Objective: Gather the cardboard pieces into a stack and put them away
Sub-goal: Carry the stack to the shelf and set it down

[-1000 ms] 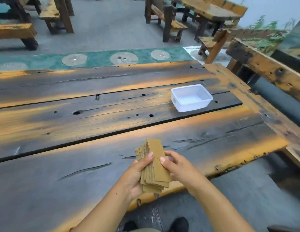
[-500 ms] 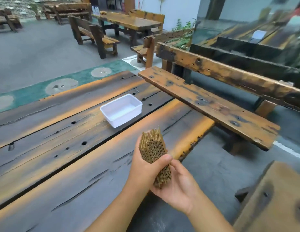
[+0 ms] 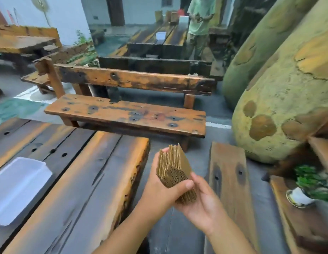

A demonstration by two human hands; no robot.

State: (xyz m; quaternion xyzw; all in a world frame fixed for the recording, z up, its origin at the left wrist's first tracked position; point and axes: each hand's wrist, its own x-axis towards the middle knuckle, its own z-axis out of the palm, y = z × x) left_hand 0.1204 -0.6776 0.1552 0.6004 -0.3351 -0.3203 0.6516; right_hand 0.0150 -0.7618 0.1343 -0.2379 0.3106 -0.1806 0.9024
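Note:
A stack of brown corrugated cardboard pieces (image 3: 175, 167) stands on edge in the air, past the right end of the wooden table (image 3: 97, 173). My left hand (image 3: 160, 189) grips the stack from the left, thumb across its near face. My right hand (image 3: 203, 202) cups it from below and the right, palm up. The pieces are slightly fanned at the top. A white plastic tub (image 3: 18, 187) sits on the table at the far left, well away from the stack.
A wooden bench (image 3: 126, 114) stands beyond the table end. A narrow plank (image 3: 231, 182) lies to the right of my hands. Large yellow-green rounded shapes (image 3: 280, 99) fill the right side. A small potted plant (image 3: 309, 182) sits at the right. A person stands far back.
My view has swung to the right, so the tub has slid to the left edge. The stack has stayed in both hands and now hangs past the table's end.

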